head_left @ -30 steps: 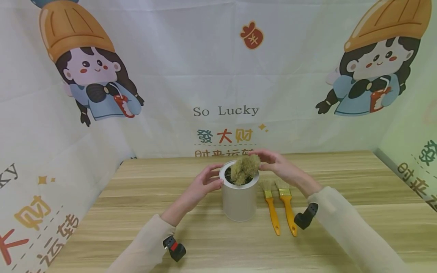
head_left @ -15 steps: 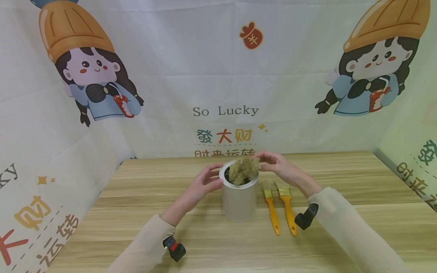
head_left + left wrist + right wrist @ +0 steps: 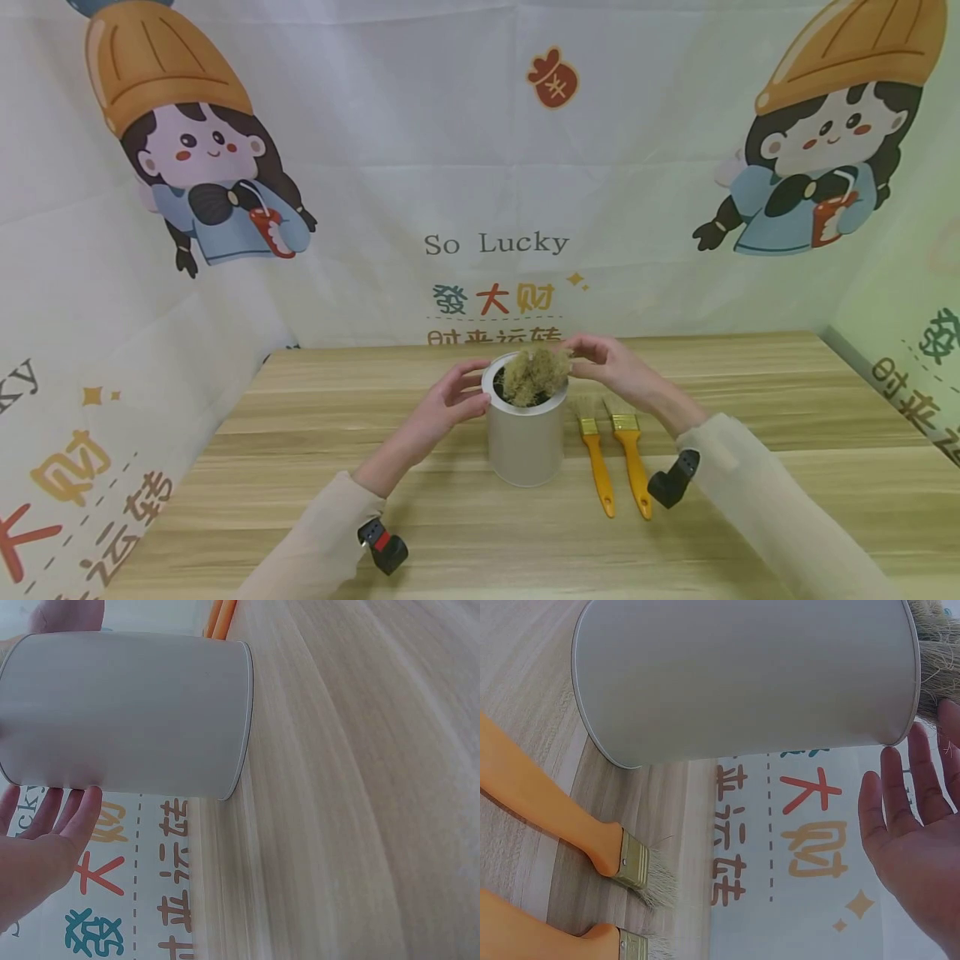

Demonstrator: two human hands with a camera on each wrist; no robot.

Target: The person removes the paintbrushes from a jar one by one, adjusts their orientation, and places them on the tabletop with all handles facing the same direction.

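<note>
The left hand (image 3: 438, 408) is curved round the side of the grey-white canister (image 3: 527, 450), thumb at its rim in the head view; only the left wrist view shows four fingertips against the wall. The right hand (image 3: 615, 367) has its fingers spread and loosely extended at the opposite edge, touching the straw-coloured fibre clump (image 3: 536, 375); the right wrist view shows fingertips close to the rim and one against the strands, which the head view partly hides. Only the head view looks into the mouth of the canister, where dark matter lies under the clump. Counted: one upright canister, one clump, and two brushes (image 3: 598, 477) lying just to its right on the wooden surface (image 3: 285, 467). The right wrist view alone brings their metal bands and bristles up close. Behind hangs one printed cloth (image 3: 375, 167) with two cartoon figures. Compared with a second ago, the clump leans less to the right and sits more squarely over the opening; canister and brushes lie as before.
</note>
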